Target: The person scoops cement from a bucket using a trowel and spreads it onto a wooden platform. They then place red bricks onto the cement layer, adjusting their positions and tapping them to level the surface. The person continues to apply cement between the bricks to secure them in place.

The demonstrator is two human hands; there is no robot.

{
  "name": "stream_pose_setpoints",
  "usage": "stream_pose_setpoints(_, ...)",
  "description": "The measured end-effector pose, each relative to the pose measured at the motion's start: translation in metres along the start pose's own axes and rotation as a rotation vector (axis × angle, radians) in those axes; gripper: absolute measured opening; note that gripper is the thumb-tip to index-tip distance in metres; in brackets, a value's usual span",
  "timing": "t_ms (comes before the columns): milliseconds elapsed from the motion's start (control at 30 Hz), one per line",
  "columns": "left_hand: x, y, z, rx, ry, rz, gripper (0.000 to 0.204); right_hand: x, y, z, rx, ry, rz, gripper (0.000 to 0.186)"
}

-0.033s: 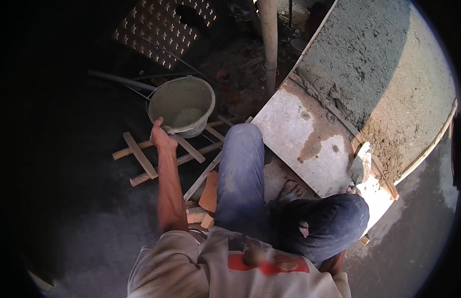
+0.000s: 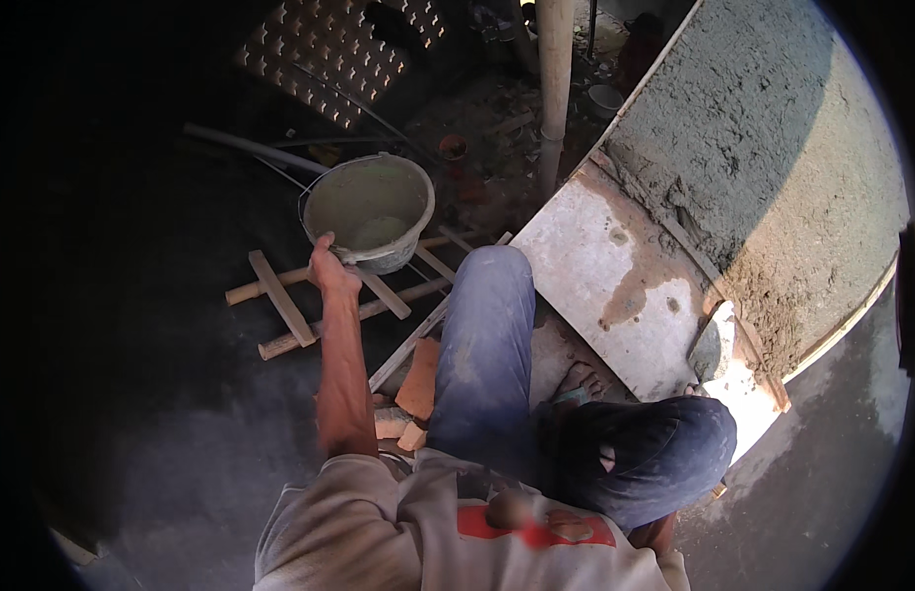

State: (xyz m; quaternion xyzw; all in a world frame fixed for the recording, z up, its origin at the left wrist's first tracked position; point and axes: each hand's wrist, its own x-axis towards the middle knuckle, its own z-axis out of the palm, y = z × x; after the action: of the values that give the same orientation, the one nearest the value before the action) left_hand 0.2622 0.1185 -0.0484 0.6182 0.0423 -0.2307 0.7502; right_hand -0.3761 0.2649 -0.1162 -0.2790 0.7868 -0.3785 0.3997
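L hand (image 2: 333, 266) pinching bucket (image 2: 392, 260); R hand (image 2: 693, 390) w/ trowel (image 2: 714, 345), grip unclear; red shirt print (image 2: 473, 523).

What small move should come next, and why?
Probably ease the trowel onto the mortar just past the wooden strip: the blade is close by, and the surface there looks rough. The left hand is occupied, gripping the bucket at its rim.

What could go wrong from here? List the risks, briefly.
The bucket, gripped at its rim by the left hand, could slip or tip. The trowel, close to the mortar, might gouge its edge if nudged. Brick pieces beside the left leg might trip the person.
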Motion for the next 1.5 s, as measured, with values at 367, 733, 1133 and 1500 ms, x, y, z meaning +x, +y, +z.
stream_pose_setpoints(367,0.083,-0.172,-0.078,0.118,0.395,-0.328,0.032,0.027,0.055,-0.002,-0.363,-0.050,-0.243,0.034)
stream_pose_setpoints(733,0.105,-0.255,-0.041,0.162,0.359,-0.449,0.038,0.055,0.056,-0.008,-0.467,-0.094,-0.323,0.034)
stream_pose_setpoints(1133,0.140,-0.305,0.032,0.166,0.008,-0.420,0.053,0.048,0.058,-0.012,-0.492,-0.086,-0.339,0.034)
stream_pose_setpoints(1500,0.073,-0.284,-0.010,0.931,-0.266,-0.156,0.064,0.039,0.064,-0.020,-0.501,-0.081,-0.321,0.035)
